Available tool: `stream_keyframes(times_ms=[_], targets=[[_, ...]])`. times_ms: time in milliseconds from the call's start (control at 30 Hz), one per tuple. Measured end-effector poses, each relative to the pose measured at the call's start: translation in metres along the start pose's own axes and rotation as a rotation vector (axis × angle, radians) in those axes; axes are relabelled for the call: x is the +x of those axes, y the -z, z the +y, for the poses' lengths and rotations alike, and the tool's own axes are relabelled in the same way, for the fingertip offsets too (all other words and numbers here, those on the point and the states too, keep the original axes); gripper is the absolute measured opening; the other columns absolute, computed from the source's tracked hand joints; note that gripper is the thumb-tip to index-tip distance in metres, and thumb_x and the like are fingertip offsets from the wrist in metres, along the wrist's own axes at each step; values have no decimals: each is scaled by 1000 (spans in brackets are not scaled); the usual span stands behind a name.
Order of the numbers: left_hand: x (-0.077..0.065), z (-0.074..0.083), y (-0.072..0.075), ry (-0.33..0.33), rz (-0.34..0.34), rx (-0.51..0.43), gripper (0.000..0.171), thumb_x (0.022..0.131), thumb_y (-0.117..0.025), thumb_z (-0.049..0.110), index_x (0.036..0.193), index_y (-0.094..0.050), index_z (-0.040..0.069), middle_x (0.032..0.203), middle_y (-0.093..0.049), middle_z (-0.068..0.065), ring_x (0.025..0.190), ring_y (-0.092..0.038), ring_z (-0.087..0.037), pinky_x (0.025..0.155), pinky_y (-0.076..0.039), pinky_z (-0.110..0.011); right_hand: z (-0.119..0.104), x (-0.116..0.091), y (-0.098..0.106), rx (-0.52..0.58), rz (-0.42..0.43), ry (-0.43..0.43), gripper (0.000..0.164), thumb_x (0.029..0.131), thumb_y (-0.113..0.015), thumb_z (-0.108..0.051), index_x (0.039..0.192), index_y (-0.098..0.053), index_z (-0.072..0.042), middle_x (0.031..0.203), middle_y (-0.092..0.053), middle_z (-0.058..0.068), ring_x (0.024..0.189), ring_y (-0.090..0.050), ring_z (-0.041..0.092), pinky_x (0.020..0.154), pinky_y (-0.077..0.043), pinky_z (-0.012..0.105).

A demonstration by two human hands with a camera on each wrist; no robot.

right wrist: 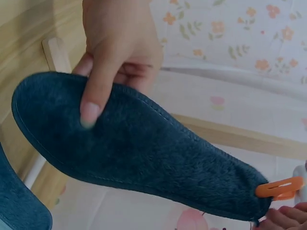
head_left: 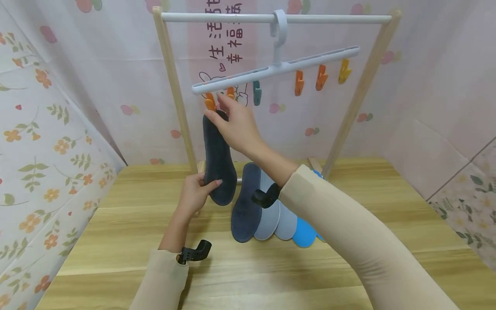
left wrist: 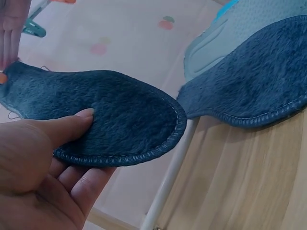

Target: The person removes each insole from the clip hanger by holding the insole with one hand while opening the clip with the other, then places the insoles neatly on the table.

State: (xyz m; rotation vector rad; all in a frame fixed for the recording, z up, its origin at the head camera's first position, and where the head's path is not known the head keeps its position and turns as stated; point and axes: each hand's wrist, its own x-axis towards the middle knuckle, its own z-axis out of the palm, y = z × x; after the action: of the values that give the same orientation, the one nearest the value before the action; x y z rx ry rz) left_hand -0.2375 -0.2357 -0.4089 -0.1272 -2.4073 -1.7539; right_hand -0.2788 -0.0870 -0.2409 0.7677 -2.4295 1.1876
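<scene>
A dark fuzzy insole hangs upright below the left end of a white hanger. My left hand grips its lower, wider end, thumb on the dark face and fingers behind. At the narrow top end, an orange clip overlaps the insole's edge. My right hand pinches that top corner beside the clip, thumb in front; its index finger reaches up close to a second orange clip. In the left wrist view, the right hand's fingers show at the insole's far end.
A matching dark insole lies on the wooden table, overlapping grey insoles and a blue one. Along the hanger are a green clip, more orange clips and a yellow clip. The rack's rod carries the tilted hanger.
</scene>
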Motion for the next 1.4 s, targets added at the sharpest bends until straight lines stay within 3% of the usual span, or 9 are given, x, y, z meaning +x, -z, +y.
stream_keyframes(times_ms=[100,200,333,467,567,633,867,1167,1400], targets=[[0,2,3,-2,-16,44,20,92,-74,14,104,-76,-1,71,-74,-13,49,-43,-7,48,-32,-22,-2,8,0,-29,-14,-24,56,102,-62,-30,151,-47,-10,150,-56,10,136,-57,22,112,-47,36],[1,3,3,-5,-27,70,18,92,-75,15,100,-77,0,62,-66,-3,47,-34,-8,47,-26,-23,-3,14,-1,-55,-21,-38,52,104,-59,-29,152,-47,-12,149,-57,7,137,-56,22,112,-46,37],[1,5,4,-15,-31,95,17,92,-74,15,97,-76,-1,59,-62,-1,48,-34,-8,48,-26,-23,-3,19,-4,-94,-2,-38,46,106,-55,-27,148,-51,-9,141,-64,9,133,-59,23,111,-48,39],[0,5,6,-22,-45,109,18,93,-74,14,99,-76,-3,68,-71,-10,53,-44,-7,51,-34,-22,-3,23,-8,-134,-11,-77,42,107,-52,-27,143,-55,-6,109,-71,12,98,-68,24,83,-56,30],[-1,5,6,-19,-56,114,18,93,-74,15,99,-77,-2,82,-77,-16,58,-52,-9,55,-39,-22,-2,24,-11,-150,-34,-113,42,108,-50,-29,141,-55,-5,88,-60,10,76,-56,22,62,-45,25],[-2,5,6,-19,-64,120,18,93,-74,15,99,-78,-1,83,-78,-16,58,-51,-11,54,-38,-23,-1,25,-13,-141,-32,-123,41,108,-49,-30,140,-56,-5,85,-57,8,73,-54,19,60,-41,21],[-3,4,5,-8,-65,97,17,92,-74,15,94,-77,-1,67,-68,-4,52,-41,-12,50,-31,-24,3,25,-16,-52,5,-106,36,107,-52,-29,134,-62,-7,85,-59,6,79,-55,19,62,-42,22],[-4,4,7,5,-73,78,17,93,-74,15,97,-77,-2,75,-75,-11,58,-50,-12,53,-37,-23,7,24,-17,19,70,-96,38,104,-56,-30,134,-64,-7,109,-74,9,93,-63,19,88,-57,29],[-6,6,8,17,-104,106,18,93,-74,16,99,-78,0,76,-76,-11,56,-52,-7,53,-39,-22,10,24,-15,57,127,-108,34,102,-60,-28,128,-70,-10,107,-76,8,92,-63,18,88,-57,26]])
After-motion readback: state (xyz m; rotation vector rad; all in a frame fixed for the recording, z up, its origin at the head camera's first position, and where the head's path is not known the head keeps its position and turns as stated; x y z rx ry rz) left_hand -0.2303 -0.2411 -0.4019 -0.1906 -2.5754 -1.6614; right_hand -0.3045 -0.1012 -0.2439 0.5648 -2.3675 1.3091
